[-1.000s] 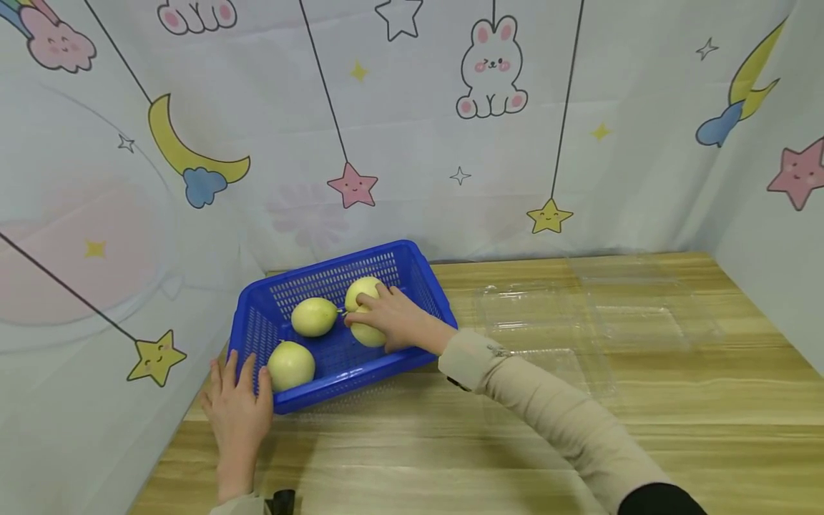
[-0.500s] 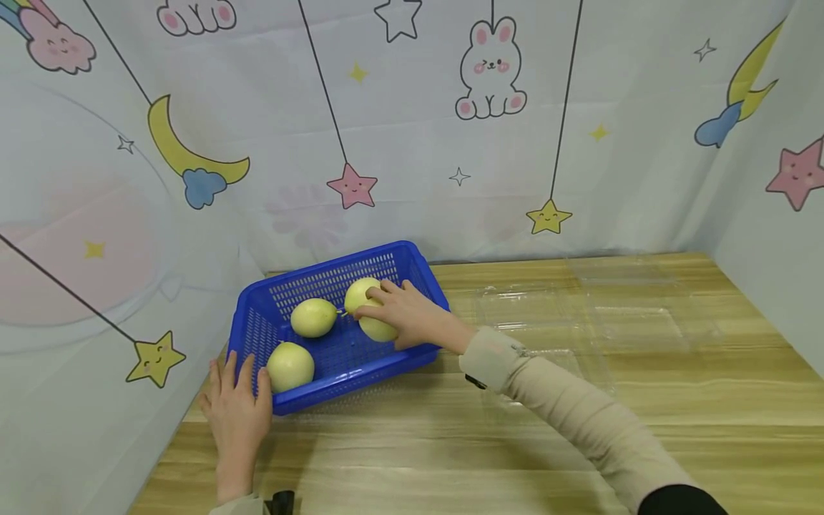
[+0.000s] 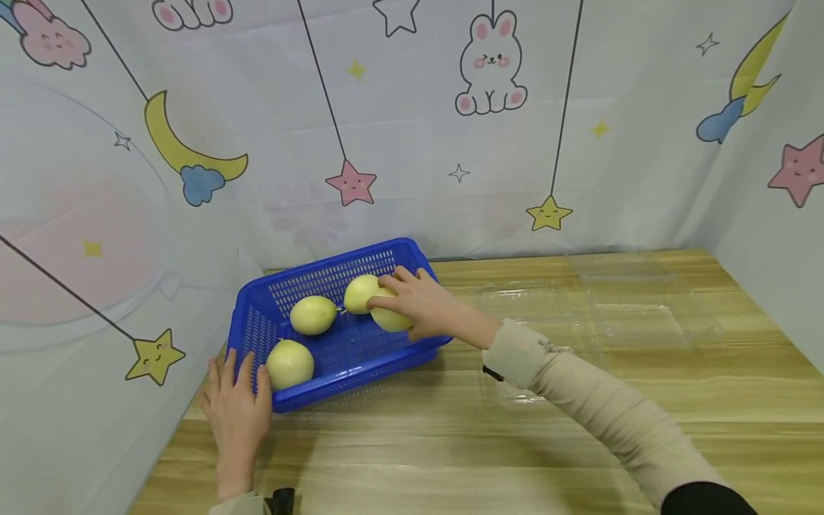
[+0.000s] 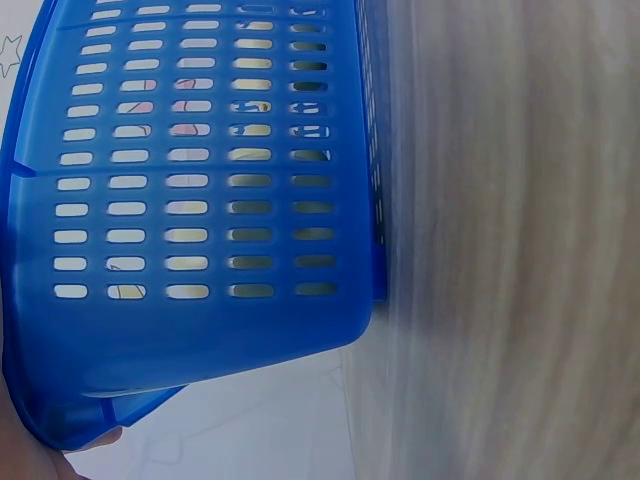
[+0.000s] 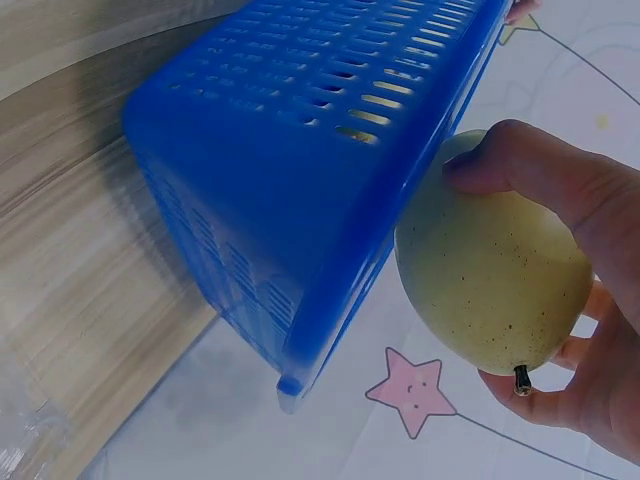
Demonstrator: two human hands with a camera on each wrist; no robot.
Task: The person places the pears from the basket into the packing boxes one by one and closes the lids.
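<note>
My right hand (image 3: 428, 304) grips a pale yellow-green pear (image 3: 391, 320) over the right end of a blue plastic basket (image 3: 341, 388). In the right wrist view, thumb and fingers wrap this pear (image 5: 490, 275), whose short dark stem points down in that view, beside the basket's rim. My left hand (image 3: 239, 411) rests with spread, fairly straight fingers on the basket's near left corner; the left wrist view shows the slotted basket wall (image 4: 200, 330) close up. Inside lie a pear (image 3: 313, 315) at the left, another (image 3: 290, 365) near my left fingers and a third (image 3: 360, 294) towards the back.
Clear plastic boxes (image 3: 637, 322) stand on the wood-grain table (image 3: 412, 458) to the right, partly behind my right forearm. A white printed cloth (image 3: 412, 143) hangs behind the table and along both sides.
My right hand has drawn the gripped pear rightward and a little up, away from the back pear and towards the basket's right rim. The left hand keeps its place on the corner.
</note>
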